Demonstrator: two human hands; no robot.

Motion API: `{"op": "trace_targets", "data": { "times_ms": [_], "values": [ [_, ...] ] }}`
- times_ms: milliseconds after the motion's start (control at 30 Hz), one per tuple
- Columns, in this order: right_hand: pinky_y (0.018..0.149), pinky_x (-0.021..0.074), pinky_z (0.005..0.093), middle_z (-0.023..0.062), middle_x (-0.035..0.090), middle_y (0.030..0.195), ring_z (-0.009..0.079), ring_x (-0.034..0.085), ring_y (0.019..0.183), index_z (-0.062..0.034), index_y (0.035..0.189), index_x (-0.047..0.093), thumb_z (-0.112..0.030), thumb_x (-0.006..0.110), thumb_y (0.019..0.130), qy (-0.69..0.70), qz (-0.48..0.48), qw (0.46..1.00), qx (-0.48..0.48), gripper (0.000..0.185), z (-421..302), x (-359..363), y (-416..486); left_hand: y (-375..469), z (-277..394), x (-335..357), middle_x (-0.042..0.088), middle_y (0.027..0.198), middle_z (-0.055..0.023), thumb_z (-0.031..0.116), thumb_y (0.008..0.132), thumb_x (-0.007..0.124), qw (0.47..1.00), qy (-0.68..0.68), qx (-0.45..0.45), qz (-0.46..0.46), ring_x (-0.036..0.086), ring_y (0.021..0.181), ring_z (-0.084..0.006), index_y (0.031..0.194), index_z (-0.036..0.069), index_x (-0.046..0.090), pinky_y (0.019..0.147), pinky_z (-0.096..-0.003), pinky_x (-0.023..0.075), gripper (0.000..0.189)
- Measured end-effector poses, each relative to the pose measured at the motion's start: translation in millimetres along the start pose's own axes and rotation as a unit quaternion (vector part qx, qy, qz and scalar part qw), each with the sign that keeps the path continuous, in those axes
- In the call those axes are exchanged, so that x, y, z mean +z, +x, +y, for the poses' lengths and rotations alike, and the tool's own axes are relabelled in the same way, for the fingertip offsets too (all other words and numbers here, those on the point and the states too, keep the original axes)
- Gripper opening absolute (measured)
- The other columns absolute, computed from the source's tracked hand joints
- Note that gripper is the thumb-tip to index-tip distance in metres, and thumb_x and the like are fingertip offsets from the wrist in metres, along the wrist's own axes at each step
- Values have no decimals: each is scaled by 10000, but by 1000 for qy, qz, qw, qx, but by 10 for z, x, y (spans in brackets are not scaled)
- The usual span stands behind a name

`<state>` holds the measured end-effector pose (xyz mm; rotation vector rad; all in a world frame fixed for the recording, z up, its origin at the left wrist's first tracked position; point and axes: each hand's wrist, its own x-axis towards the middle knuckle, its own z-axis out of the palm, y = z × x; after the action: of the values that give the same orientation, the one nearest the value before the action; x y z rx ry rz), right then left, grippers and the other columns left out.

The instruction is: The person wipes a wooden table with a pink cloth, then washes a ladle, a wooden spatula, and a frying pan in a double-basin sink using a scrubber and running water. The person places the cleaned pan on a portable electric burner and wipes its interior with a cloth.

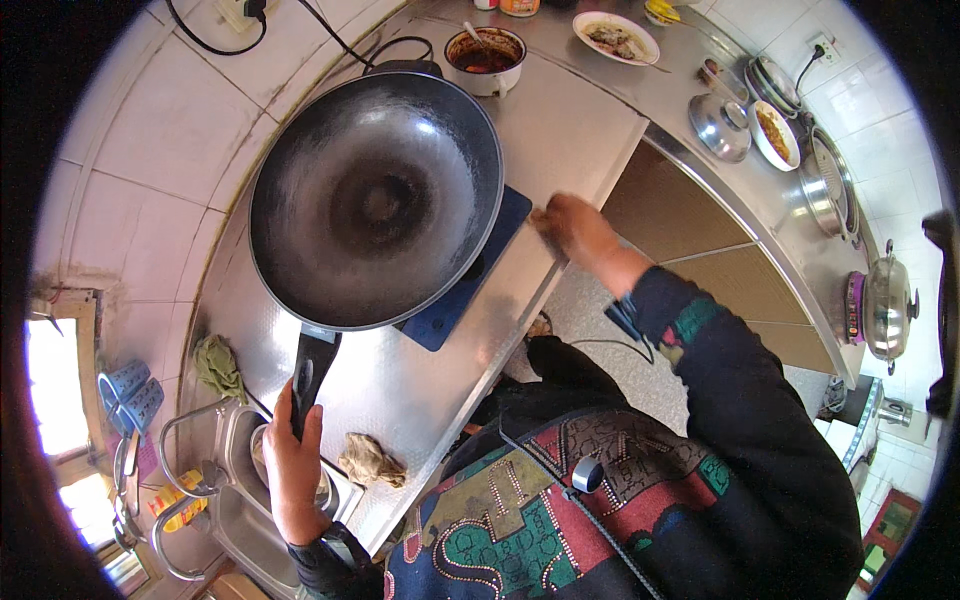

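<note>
My left hand is wrapped around the black handle of a large dark wok. Nothing lies inside the wok, and a darker ring marks its bottom. Beneath it, partly covered, is a dark blue induction cooker; whether the wok rests on it, I cannot tell. My right hand is blurred, fingers curled, near the cooker's corner and the front edge of the metal counter. Whether it holds anything small cannot be made out.
An enamel pot with dark red sauce and a spoon stands behind the wok. Further right are a plate of food, a pot lid and a bowl. A crumpled cloth lies near the sink; a green cloth is by the wall.
</note>
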<state>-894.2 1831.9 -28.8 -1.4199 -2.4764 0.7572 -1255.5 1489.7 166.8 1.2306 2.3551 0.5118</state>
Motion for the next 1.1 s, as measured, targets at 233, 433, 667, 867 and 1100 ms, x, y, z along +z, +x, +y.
{"op": "trace_targets", "data": {
  "times_ms": [233, 433, 667, 867, 1100],
  "values": [
    [747, 559, 392, 116, 658, 862, 297, 666, 857, -119, 969, 788, -58, 700, 871, 12, 145, 976, -160, 146, 274, -346, -286, -12, 70, -28, 704, 1048, -256, 117, 921, 666, 999, 2, 33, 9, 702, 937, -360, 1438, 43, 527, 850, -414, 530, 541],
    [836, 537, 431, 181, 689, 974, 375, 667, 959, -76, 920, 782, -105, 686, 877, -19, 278, 955, 105, 109, 961, -648, 370, -46, 94, -1, 661, 1128, -236, 126, 885, 692, 997, 47, 54, 38, 629, 976, -377, 1491, 113, 497, 872, -454, 496, 637],
    [801, 534, 458, 189, 648, 1003, 383, 641, 983, -64, 1037, 730, -62, 664, 873, 14, 164, 979, -118, 177, 213, -5, -663, -91, 211, -4, 543, 1285, -165, 126, 928, 634, 990, 52, 66, 110, 526, 1158, -298, 1520, 149, 473, 1056, -479, 413, 614],
    [739, 549, 405, 115, 693, 923, 263, 683, 846, -60, 1015, 744, -88, 689, 911, 146, 33, 986, -77, 122, -79, -25, -1414, -112, 184, -20, 617, 1315, -167, 67, 1045, 505, 943, 25, 234, 235, 570, 1232, -308, 1383, 5, 561, 1071, -435, 445, 348],
    [631, 520, 279, 20, 675, 825, 93, 615, 698, -41, 1086, 712, -166, 667, 982, 439, 58, 861, 251, 169, 434, -634, -1930, -186, 119, 75, 689, 1107, -116, 123, 1075, 506, 954, -81, 151, 246, 617, 898, -191, 1225, -17, 644, 810, -321, 514, 247]
  ]
}}
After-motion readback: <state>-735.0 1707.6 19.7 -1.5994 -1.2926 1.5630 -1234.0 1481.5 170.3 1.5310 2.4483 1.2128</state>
